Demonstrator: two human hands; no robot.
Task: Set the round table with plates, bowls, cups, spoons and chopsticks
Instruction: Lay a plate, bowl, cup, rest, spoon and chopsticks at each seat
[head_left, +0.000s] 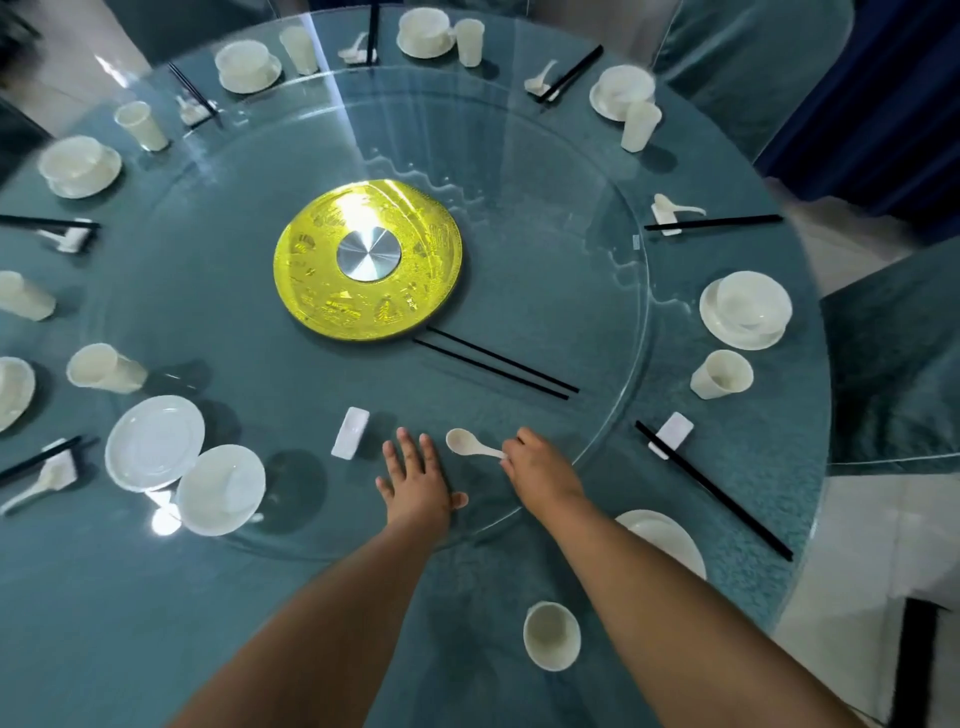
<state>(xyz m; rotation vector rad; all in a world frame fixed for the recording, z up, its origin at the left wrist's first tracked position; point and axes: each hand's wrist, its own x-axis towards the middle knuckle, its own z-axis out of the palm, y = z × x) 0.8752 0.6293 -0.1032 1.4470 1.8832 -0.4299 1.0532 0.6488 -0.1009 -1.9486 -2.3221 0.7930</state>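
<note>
At the near left of the glass turntable (519, 249) a flat plate (154, 441) and a bowl (221, 496) lie side by side, overlapping at the edges, with a cup (106, 368) tipped on its side just beyond them. These look like pieces waiting to be dealt out.

Right of them a white chopstick rest (350, 432) lies alone on the glass. Just beside it the left hand (418, 480) is laid flat on the turntable, fingers straight and spread, grasping nothing; it seems to steady or turn the glass.

Next comes the spoon (475, 446), bowl end pointing left. The right hand (540, 465) pinches its handle with curled fingers, low over the glass; I cannot tell whether the spoon is lifted clear.

Beyond it a loose pair of black chopsticks (498, 366) lies on the turntable, slanting toward the gold centre disc (368, 260).

The step in hand looks like the spoon. Most far places on the worktop (779, 467) appear complete. On the near right, a rest with chopsticks (714, 491) has no spoon, so the next move probably calls for carrying the spoon there and laying it on that rest (674, 434).
</note>
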